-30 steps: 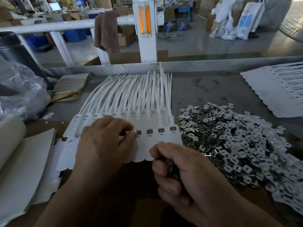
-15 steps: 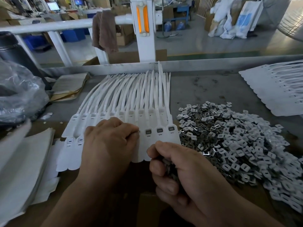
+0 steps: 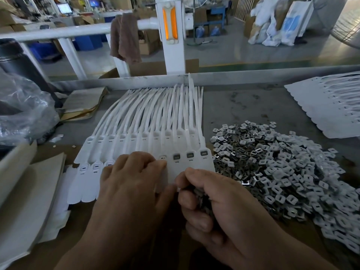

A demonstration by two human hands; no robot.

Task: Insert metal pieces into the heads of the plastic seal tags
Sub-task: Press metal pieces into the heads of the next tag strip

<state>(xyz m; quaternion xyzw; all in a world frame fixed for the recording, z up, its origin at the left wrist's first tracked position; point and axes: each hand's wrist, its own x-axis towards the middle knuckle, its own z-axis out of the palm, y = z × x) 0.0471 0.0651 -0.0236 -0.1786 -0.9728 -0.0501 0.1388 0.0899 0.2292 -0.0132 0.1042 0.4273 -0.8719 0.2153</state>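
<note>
Two overlapping rows of white plastic seal tags lie fanned on the bench, heads toward me, tails toward the back rail. Several heads at the right end of the near row hold dark metal pieces. My left hand rests on the near row, fingers curled, fingertips pressing at a head beside the filled ones; whatever it pinches is hidden. My right hand grips a clump of metal pieces just in front of the tags. A big heap of loose metal pieces lies to the right.
Another sheet of white tags lies at the far right. A crumpled plastic bag and brown paper sit at the left, white stacked sheets at the near left. A metal rail borders the bench's back.
My left hand has shifted a little to the left along the near row, uncovering one more filled head. My right hand keeps its clump and stays in place.
</note>
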